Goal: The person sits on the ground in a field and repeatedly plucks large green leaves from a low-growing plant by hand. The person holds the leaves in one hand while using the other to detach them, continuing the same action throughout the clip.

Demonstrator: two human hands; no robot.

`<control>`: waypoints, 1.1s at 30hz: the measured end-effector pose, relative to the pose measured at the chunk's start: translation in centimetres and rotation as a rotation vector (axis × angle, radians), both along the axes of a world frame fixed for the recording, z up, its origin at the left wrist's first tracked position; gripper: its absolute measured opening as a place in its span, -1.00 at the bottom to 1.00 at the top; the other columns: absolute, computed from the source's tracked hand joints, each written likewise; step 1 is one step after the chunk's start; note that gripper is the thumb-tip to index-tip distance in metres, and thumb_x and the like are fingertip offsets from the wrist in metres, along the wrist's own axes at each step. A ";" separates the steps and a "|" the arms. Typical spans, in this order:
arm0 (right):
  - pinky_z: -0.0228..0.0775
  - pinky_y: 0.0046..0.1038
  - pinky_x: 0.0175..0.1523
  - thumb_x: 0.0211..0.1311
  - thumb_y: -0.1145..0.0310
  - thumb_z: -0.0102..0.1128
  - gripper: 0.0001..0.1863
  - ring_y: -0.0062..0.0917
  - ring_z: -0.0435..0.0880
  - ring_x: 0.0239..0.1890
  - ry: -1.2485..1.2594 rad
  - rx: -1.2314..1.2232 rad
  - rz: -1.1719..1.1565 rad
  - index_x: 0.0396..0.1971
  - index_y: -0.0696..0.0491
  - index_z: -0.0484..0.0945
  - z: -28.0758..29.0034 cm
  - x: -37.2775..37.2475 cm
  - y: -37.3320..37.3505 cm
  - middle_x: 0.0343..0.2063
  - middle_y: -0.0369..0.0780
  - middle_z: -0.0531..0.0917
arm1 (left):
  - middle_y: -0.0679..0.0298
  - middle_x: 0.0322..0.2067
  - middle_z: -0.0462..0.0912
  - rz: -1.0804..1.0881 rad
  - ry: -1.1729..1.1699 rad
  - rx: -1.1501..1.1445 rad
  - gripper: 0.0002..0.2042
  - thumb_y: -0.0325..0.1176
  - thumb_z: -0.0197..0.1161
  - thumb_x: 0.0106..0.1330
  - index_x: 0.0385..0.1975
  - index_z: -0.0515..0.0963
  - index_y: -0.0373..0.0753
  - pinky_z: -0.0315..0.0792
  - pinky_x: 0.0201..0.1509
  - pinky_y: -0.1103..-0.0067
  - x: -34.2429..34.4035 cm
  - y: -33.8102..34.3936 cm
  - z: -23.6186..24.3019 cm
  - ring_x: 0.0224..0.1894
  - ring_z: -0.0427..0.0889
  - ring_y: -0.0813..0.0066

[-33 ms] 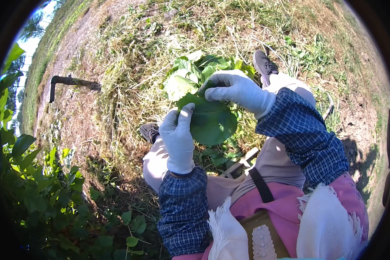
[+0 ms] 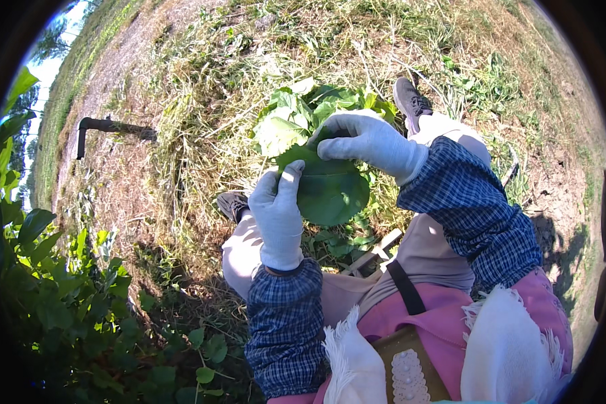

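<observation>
A broad green leaf (image 2: 333, 192) with a toothed edge is stretched between my two hands, above the ground and between my legs. My left hand (image 2: 279, 215), in a white glove, pinches its left edge between thumb and fingers. At its upper edge my right hand (image 2: 363, 143), gloved the same way, is closed on the leaf with thumb and forefinger. Just beyond lies a pile of picked green leaves (image 2: 283, 124), partly hidden by my right hand and the held leaf.
A dark bent pipe (image 2: 114, 126) sticks up at the left. Leafy vines (image 2: 67, 296) fill the lower left. Between my legs lies a wooden piece (image 2: 374, 253). My dark shoes (image 2: 411, 102) rest on ground covered with dry grass (image 2: 202, 114).
Almost nothing differs. My left hand and the leaf have shifted very slightly to the right; both hands keep their hold.
</observation>
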State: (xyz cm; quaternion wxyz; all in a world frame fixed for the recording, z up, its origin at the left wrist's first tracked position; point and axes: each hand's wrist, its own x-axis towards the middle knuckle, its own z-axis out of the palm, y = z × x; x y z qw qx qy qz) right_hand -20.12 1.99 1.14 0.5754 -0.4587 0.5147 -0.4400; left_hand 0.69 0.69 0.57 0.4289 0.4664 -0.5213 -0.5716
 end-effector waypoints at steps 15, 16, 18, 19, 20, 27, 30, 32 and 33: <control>0.47 -0.61 -0.09 0.42 0.30 0.24 -0.77 -0.73 0.61 -0.23 0.024 0.006 -0.189 -0.14 0.17 0.66 -2.5 -1.7 -0.9 -0.27 -0.36 0.70 | 0.22 -0.32 0.72 0.110 0.094 0.026 -0.79 -0.36 0.25 0.44 -0.19 0.66 -0.43 0.54 -0.18 0.64 0.4 -0.5 0.2 -0.33 0.65 0.56; 0.47 -0.61 -0.08 0.41 0.30 0.24 -0.77 -0.73 0.61 -0.22 0.029 0.010 -0.184 -0.14 0.17 0.66 -2.7 -1.7 -1.0 -0.26 -0.35 0.71 | 0.22 -0.32 0.72 0.110 0.100 0.022 -0.79 -0.36 0.26 0.43 -0.19 0.66 -0.43 0.54 -0.18 0.64 0.5 -0.4 0.0 -0.33 0.65 0.55; 0.47 -0.61 -0.06 0.38 0.28 0.29 -0.74 -0.71 0.62 -0.21 -0.027 0.023 -0.191 -0.13 0.16 0.67 -2.6 -1.4 -0.8 -0.26 -0.33 0.72 | 0.22 -0.32 0.72 0.098 0.108 0.014 -0.80 -0.37 0.27 0.42 -0.20 0.66 -0.42 0.54 -0.18 0.64 0.5 -0.4 -0.3 -0.33 0.65 0.56; 0.46 -0.62 -0.04 0.34 0.26 0.33 -0.72 -0.70 0.63 -0.21 -0.087 0.032 -0.202 -0.13 0.15 0.68 -2.3 -0.8 -0.3 -0.27 -0.31 0.73 | 0.22 -0.32 0.72 0.086 0.110 0.010 -0.80 -0.38 0.27 0.42 -0.20 0.66 -0.42 0.54 -0.19 0.64 0.4 -0.3 -0.4 -0.33 0.65 0.56; 0.46 -0.63 -0.02 0.30 0.23 0.38 -0.70 -0.69 0.63 -0.21 -0.147 0.042 -0.213 -0.13 0.14 0.70 -1.9 -0.4 -0.1 -0.28 -0.29 0.73 | 0.22 -0.32 0.72 0.075 0.112 0.005 -0.81 -0.38 0.28 0.42 -0.20 0.66 -0.42 0.54 -0.19 0.64 0.4 -0.3 -0.5 -0.33 0.65 0.57; 0.53 -0.55 -0.06 0.23 0.27 0.43 -0.72 -0.65 0.67 -0.25 0.146 -0.036 0.038 -0.18 0.15 0.71 -1.1 0.2 0.0 -0.33 -0.25 0.74 | 0.22 -0.32 0.72 0.056 0.102 0.037 -0.81 -0.41 0.27 0.41 -0.18 0.65 -0.45 0.54 -0.19 0.65 0.1 0.0 -0.2 -0.33 0.65 0.58; 0.55 -0.54 -0.09 0.23 0.30 0.42 -0.75 -0.64 0.67 -0.30 0.154 -0.061 0.008 -0.22 0.17 0.71 -1.4 0.2 0.1 -0.38 -0.25 0.74 | 0.22 -0.31 0.72 0.038 0.083 0.034 -0.81 -0.41 0.27 0.41 -0.19 0.65 -0.46 0.55 -0.19 0.65 0.1 0.0 -0.2 -0.33 0.65 0.57; 0.55 -0.54 -0.09 0.24 0.32 0.41 -0.76 -0.64 0.68 -0.29 0.143 -0.060 -0.022 -0.22 0.17 0.71 -1.3 0.0 0.1 -0.37 -0.25 0.75 | 0.20 -0.31 0.72 0.038 0.101 0.025 -0.80 -0.40 0.26 0.42 -0.19 0.65 -0.45 0.56 -0.18 0.64 -0.1 0.0 -0.3 -0.33 0.66 0.55; 0.55 -0.54 -0.08 0.25 0.31 0.40 -0.76 -0.65 0.68 -0.28 0.116 -0.061 -0.037 -0.22 0.17 0.71 -0.8 0.1 0.1 -0.36 -0.25 0.75 | 0.19 -0.31 0.73 0.065 0.112 0.000 -0.80 -0.39 0.26 0.42 -0.18 0.64 -0.45 0.57 -0.17 0.63 0.1 -0.1 -0.4 -0.32 0.67 0.54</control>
